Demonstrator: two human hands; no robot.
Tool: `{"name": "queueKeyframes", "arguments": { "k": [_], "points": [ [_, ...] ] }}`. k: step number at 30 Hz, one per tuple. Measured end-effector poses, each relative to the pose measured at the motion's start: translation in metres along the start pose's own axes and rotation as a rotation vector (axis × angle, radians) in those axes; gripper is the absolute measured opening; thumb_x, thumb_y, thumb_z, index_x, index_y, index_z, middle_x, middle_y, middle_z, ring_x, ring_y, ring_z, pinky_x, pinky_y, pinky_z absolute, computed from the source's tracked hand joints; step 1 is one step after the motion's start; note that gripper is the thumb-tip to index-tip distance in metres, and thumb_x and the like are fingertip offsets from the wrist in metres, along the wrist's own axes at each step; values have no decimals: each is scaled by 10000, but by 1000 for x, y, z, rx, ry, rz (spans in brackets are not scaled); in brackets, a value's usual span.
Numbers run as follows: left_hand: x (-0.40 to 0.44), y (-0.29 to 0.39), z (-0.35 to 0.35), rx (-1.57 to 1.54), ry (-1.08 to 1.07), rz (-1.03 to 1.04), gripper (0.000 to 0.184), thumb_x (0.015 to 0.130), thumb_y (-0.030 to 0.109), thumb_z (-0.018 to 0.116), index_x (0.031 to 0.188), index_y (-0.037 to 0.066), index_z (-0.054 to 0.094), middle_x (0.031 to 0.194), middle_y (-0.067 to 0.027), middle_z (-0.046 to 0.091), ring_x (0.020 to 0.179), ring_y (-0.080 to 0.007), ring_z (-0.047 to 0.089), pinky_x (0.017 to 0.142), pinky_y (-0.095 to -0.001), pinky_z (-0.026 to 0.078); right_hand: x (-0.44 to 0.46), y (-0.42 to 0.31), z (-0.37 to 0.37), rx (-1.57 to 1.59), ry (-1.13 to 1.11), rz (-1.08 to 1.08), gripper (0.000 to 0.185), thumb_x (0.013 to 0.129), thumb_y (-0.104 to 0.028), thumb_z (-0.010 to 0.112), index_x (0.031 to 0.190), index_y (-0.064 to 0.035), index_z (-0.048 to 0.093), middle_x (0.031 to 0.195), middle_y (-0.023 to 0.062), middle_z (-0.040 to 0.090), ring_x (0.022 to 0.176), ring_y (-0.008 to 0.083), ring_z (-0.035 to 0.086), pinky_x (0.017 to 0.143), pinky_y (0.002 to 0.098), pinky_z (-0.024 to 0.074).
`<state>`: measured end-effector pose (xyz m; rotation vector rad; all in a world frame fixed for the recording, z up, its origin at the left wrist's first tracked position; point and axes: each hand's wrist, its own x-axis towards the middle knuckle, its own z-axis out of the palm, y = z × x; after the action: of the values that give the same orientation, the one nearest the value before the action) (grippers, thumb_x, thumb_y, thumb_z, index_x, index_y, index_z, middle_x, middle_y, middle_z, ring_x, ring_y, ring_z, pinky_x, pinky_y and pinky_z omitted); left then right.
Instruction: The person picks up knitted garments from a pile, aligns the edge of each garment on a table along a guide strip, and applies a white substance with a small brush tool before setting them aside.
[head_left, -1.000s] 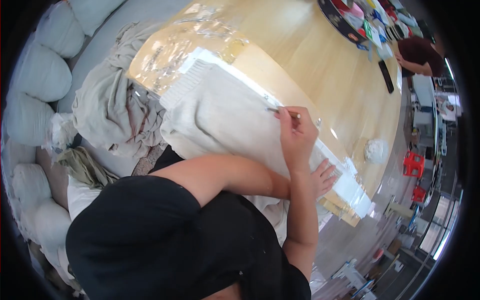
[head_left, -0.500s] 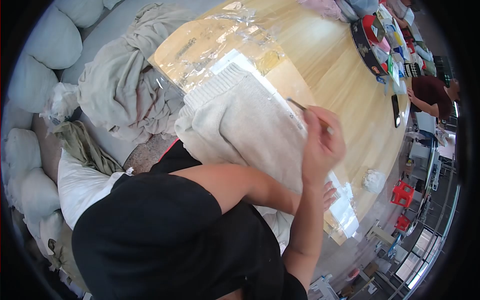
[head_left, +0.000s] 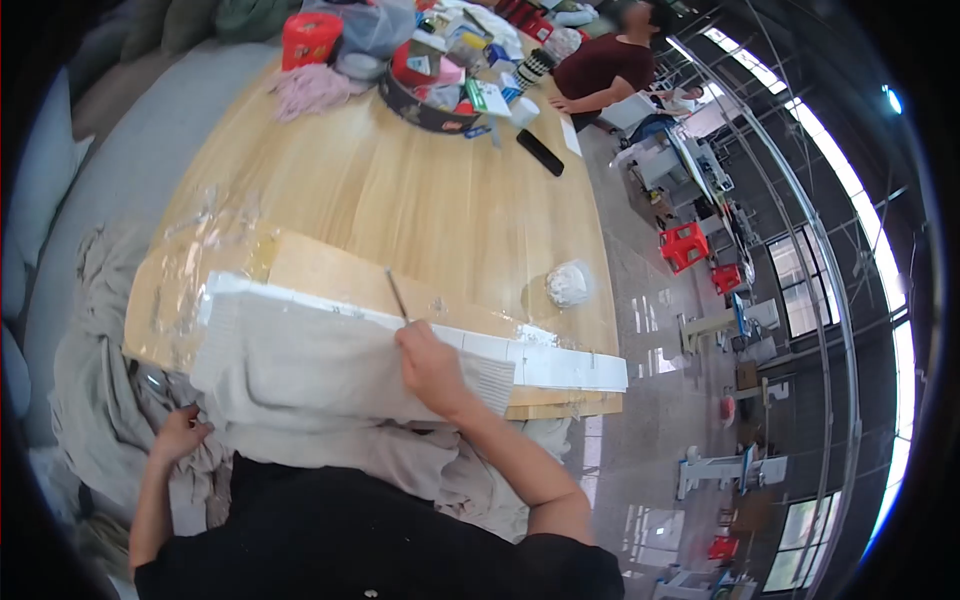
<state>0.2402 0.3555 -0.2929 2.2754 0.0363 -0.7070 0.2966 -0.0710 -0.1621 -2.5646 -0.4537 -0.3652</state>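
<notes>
Currently, the fingers of the right hand (head_left: 428,362) pinch a slim pen-like stick (head_left: 397,293) at the far edge of a beige knit piece (head_left: 300,360) (ribbed end to the right) spread along the near side of the wooden surface (head_left: 340,190), beside a white strip (head_left: 570,368). At near left, the left hand (head_left: 181,434) is by crumpled knit cloth (head_left: 95,370); whether its fingers grip it, I cannot tell.

Right hand (head_left: 432,370): held above the near edge of the table (head_left: 400,190), between its corners; thumb and fingers drawn together in a pinch; forearm (head_left: 515,455) slanting inward from a bent elbow. Left hand (head_left: 182,435): beyond the near left corner; fingers bent, grip not determinable; forearm (head_left: 150,505) extended forward.
</notes>
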Motion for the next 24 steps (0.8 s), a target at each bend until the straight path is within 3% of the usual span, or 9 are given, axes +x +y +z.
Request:
{"name": "queueKeyframes", "arguments": {
  "k": [3, 8, 13, 14, 16, 18, 21, 22, 24],
  "points": [
    [34, -40, 47, -467, 335, 76, 371, 722, 83, 616, 1079, 11, 547, 911, -103, 629, 821, -198, 601, 761, -323, 464, 80, 5, -35, -18, 308, -181, 192, 704, 57, 485, 871, -36, 497, 790, 153, 509, 707, 346, 530, 595, 400, 435],
    [22, 13, 45, -1062, -220, -103, 390, 680, -1, 649, 1057, 12, 552, 971, -62, 614, 866, -143, 582, 802, -272, 446, 234, 14, -85, -250, 618, -246, 166, 711, 28, 488, 857, -49, 503, 828, 145, 527, 780, 338, 538, 640, 411, 429],
    [-14, 48, 28, -1343, -219, -29, 298, 676, 34, 678, 951, 0, 569, 857, -57, 618, 800, -132, 577, 758, -259, 452, 273, 50, -64, -306, 687, -125, 164, 718, 14, 495, 863, -61, 510, 830, 141, 533, 788, 335, 540, 645, 423, 428],
    [-16, 41, 34, -1352, -197, -32, 298, 676, 34, 678, 951, 0, 569, 857, -57, 618, 800, -132, 577, 758, -259, 452, 266, 58, -53, -324, 574, -41, 166, 734, 3, 479, 886, -59, 501, 866, 139, 523, 789, 344, 543, 646, 430, 436],
    [-14, 31, 51, -592, 278, 24, 291, 679, 66, 696, 928, -4, 561, 837, -58, 602, 783, -117, 558, 731, -249, 444, 242, 58, -36, -279, 448, 29, 165, 752, -11, 466, 909, -53, 497, 901, 135, 519, 810, 346, 546, 659, 437, 441],
    [-30, 41, 52, -587, 379, 28, 288, 678, 83, 705, 908, -4, 556, 831, -52, 589, 753, -113, 543, 700, -242, 438, 213, 50, -26, -141, 454, -24, 158, 758, -23, 479, 911, -47, 511, 896, 133, 534, 814, 330, 550, 667, 421, 440],
    [-53, 49, 51, -1036, -247, 46, 492, 705, 85, 684, 1149, 5, 489, 1069, -50, 559, 984, -130, 510, 855, -262, 396, 155, 22, -27, 123, 429, 4, 143, 764, -29, 542, 906, -11, 533, 855, 122, 557, 682, 232, 579, 587, 309, 458],
    [-56, 39, 53, -1043, -245, 39, 492, 705, 85, 684, 1149, 5, 489, 1069, -50, 559, 984, -130, 510, 855, -262, 396, 133, 12, -31, 160, 409, -5, 154, 767, -21, 551, 920, -11, 534, 850, 110, 556, 663, 201, 576, 572, 283, 458],
    [-57, 8, 53, -1280, -768, -61, 605, 733, 82, 660, 1269, 23, 387, 1212, -42, 487, 1149, -141, 410, 954, -271, 320, 92, -3, -39, 203, 393, -11, 170, 767, 1, 559, 935, -8, 536, 844, 90, 554, 642, 156, 565, 562, 248, 458]
  ]
}}
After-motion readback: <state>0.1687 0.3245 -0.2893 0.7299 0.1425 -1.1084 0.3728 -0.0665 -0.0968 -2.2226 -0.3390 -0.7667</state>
